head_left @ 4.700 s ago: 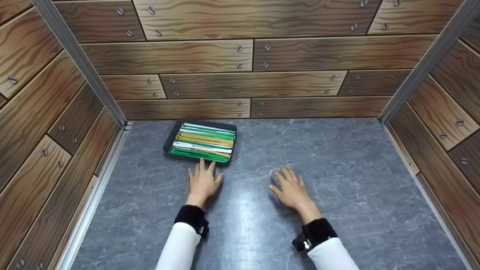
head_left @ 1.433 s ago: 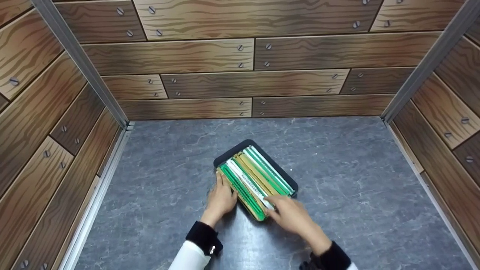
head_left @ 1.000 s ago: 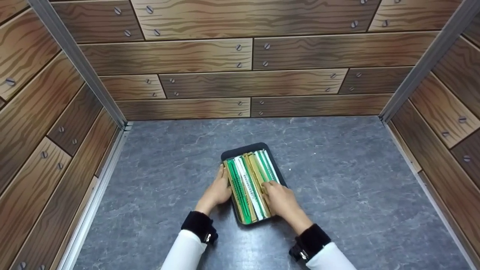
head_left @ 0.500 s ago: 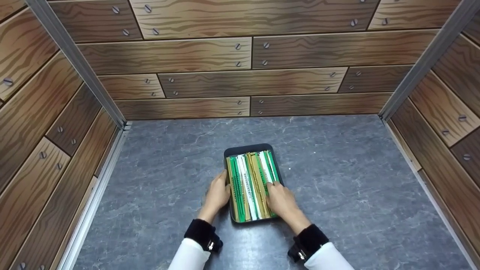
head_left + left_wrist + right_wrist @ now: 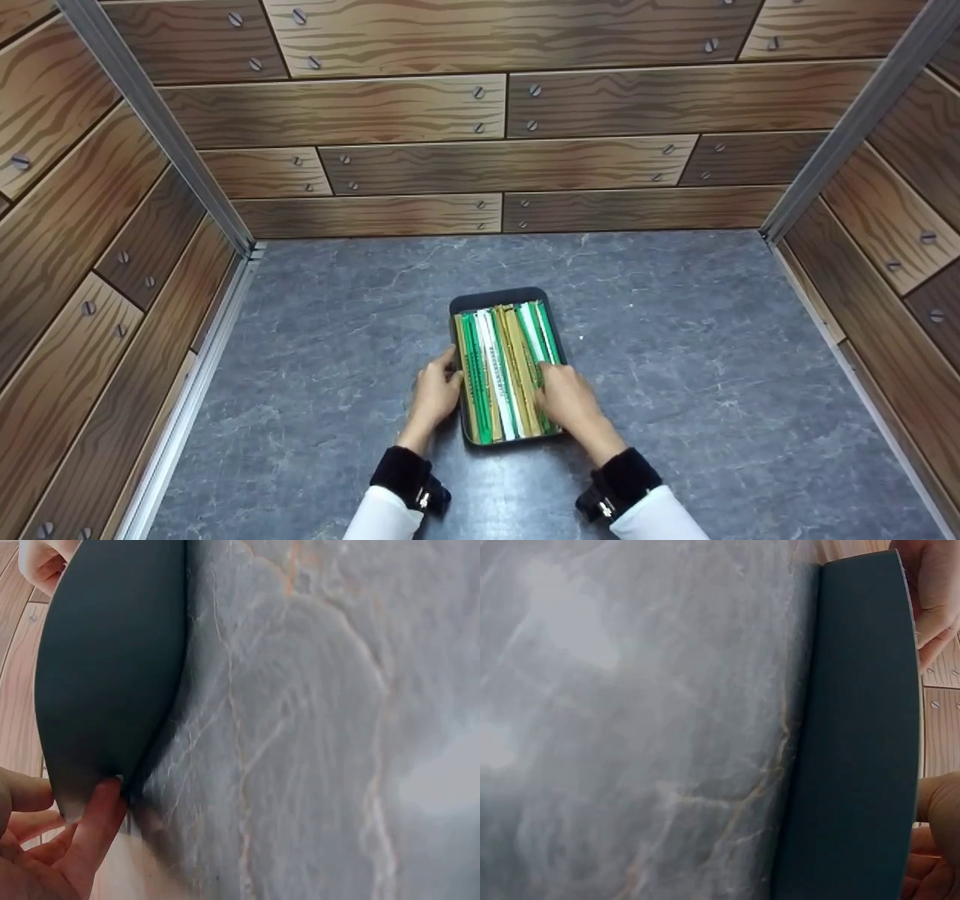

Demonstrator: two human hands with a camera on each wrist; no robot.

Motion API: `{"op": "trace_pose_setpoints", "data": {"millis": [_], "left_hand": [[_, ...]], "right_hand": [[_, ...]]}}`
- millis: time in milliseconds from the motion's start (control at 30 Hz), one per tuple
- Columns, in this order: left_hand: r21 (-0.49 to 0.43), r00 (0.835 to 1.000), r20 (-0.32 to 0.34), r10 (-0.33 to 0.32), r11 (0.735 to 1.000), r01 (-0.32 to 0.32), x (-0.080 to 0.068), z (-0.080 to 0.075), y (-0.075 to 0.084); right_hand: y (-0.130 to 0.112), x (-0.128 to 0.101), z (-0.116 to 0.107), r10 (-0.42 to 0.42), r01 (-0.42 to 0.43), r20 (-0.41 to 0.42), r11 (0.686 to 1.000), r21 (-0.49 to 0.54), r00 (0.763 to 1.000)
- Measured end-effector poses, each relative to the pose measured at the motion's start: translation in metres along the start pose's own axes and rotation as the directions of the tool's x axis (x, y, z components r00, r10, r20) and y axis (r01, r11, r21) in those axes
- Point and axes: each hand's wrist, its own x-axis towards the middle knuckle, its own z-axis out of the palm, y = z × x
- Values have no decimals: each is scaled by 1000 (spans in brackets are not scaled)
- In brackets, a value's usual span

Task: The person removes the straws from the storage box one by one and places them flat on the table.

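Both hands gripped the dark tray (image 5: 499, 298): left hand (image 5: 435, 390) curled on its left rim, right hand (image 5: 571, 401) on its right; bare grey tabletop (image 5: 675, 360) surrounded them

The grey desk (image 5: 675, 360) lies bare across the right half of the frame and across the left side out to the metal rail (image 5: 187, 397), so a hand could pass on either flank. The band of desk above the dark tray (image 5: 495, 298), up to the wood-panel back wall (image 5: 502, 172), is free too. Panel walls close the left, right and upper edges. At lower centre, the tray with its packed strips (image 5: 504, 367) stands between the left hand (image 5: 435, 394) and right hand (image 5: 570, 401), which lie against its long sides.
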Motion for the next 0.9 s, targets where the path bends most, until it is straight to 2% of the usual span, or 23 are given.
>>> {"op": "trace_pose_setpoints", "data": {"millis": [267,400,567,700,800,900], "left_hand": [[-101,997,-38,-74,992,70,-1,4,-2],[-129,995,-65,-81,989,72,-2,6,-3],[-171,993,-75,-86,983,72,-3,7,-3],[-189,995,-73,-75,980,60,-4,7,-4],[-196,995,-70,-72,979,57,-4,7,-4],[-193,995,-63,-79,979,66,-4,6,-5]], "right_hand": [[1,0,-7,71,-68,-23,993,99,997],[2,-2,-11,75,-61,-72,981,183,995],[9,-6,-18,76,-29,-140,950,310,987],[27,-10,-27,107,-22,-191,916,401,976],[47,-14,-36,175,-87,-189,914,397,966],[71,-20,-45,255,-188,-163,920,343,953]]}}
